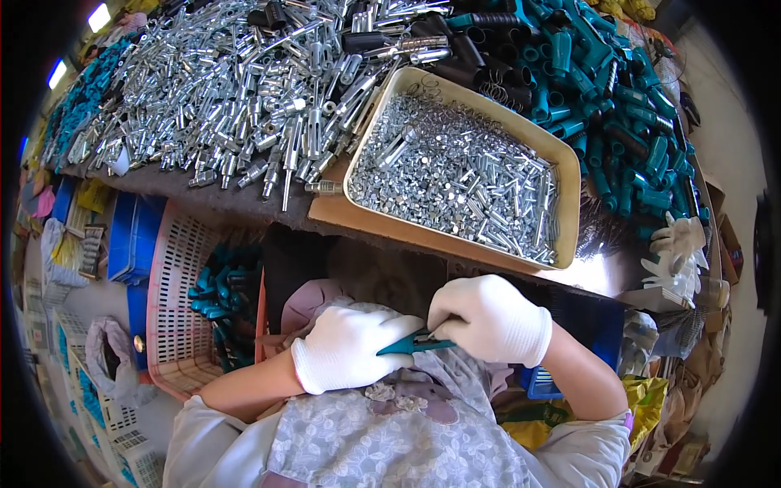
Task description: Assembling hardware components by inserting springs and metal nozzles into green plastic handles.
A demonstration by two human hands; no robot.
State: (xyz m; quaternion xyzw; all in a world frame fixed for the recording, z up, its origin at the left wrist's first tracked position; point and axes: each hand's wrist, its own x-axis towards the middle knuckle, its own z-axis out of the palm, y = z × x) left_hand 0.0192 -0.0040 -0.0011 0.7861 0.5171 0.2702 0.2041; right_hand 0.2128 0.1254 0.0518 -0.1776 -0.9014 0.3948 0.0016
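Observation:
My left hand (346, 348), in a white glove, is closed around a teal plastic handle (397, 346) in front of my apron. Some metal shows on the handle's upper side, between the two hands. My right hand (495, 321), also gloved, has its fingers curled and pinched against the handle's right part. Whatever small piece the right fingertips may hold is hidden. Just beyond the hands, a cream tray (571, 203) on the bench holds many small metal pins, studs and coil springs.
A heap of shiny metal rods and sleeves (236, 106) covers the bench's left. Teal and black handles (594, 81) are piled at right. A pink basket (175, 285) with teal handles stands below left. White gloves (679, 252) lie at the right edge; a blue crate (545, 382) is below.

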